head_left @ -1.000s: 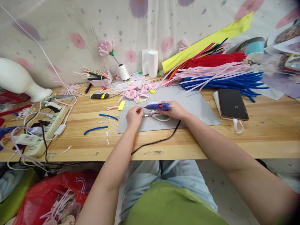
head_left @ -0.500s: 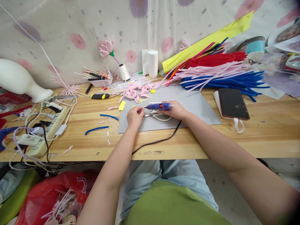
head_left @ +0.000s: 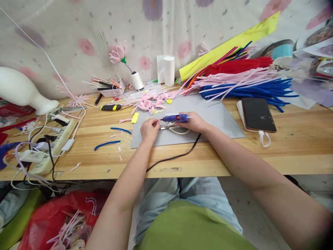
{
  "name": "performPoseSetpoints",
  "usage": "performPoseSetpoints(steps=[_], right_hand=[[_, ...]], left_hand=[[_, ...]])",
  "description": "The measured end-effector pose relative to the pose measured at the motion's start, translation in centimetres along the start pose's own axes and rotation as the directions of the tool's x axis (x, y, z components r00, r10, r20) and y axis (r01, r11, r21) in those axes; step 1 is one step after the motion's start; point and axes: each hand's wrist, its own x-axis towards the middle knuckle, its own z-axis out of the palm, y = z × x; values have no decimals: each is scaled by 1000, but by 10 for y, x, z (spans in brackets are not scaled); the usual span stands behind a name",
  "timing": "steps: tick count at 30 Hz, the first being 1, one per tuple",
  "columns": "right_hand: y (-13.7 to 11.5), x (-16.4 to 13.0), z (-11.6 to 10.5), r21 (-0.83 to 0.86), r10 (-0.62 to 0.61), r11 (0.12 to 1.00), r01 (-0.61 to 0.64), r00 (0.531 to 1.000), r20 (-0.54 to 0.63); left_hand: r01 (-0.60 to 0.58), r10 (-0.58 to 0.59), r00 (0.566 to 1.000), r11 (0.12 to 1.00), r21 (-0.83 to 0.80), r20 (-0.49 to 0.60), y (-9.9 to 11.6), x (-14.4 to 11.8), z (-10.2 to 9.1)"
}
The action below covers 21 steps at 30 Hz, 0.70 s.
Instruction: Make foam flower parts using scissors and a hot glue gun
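Note:
My right hand (head_left: 193,121) is wrapped round a blue hot glue gun (head_left: 177,118), its nozzle pointing left. The nozzle tip comes close to the fingertips of my left hand (head_left: 150,130); whether it touches cannot be made out. My left fingers are pinched together, and what they hold is too small to name. Under the glue gun lies a pair of scissors (head_left: 179,131) with pale handles, on the grey cutting mat (head_left: 221,128). Pink pipe-cleaner petals (head_left: 148,105), a small yellow coil (head_left: 169,101) and a yellow piece (head_left: 135,118) lie just beyond my hands.
Bundles of blue pipe cleaners (head_left: 247,91) and red ones (head_left: 239,66) lie at the back right, near a phone (head_left: 258,114). A power strip (head_left: 56,146) with tangled cables is on the left. The black cord (head_left: 174,157) crosses the table's front. A utility knife (head_left: 110,107) lies behind.
Both hands and the glue gun hold almost the same position. Only a very slight shift of the whole view shows.

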Motion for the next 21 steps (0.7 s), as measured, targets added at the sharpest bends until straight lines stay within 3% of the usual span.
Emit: performPoseSetpoints(steps=[21], right_hand=[[-3, 0, -4, -86, 48, 995, -50, 998, -28]], left_hand=[[-63, 63, 998, 998, -9, -1, 1, 0, -1]])
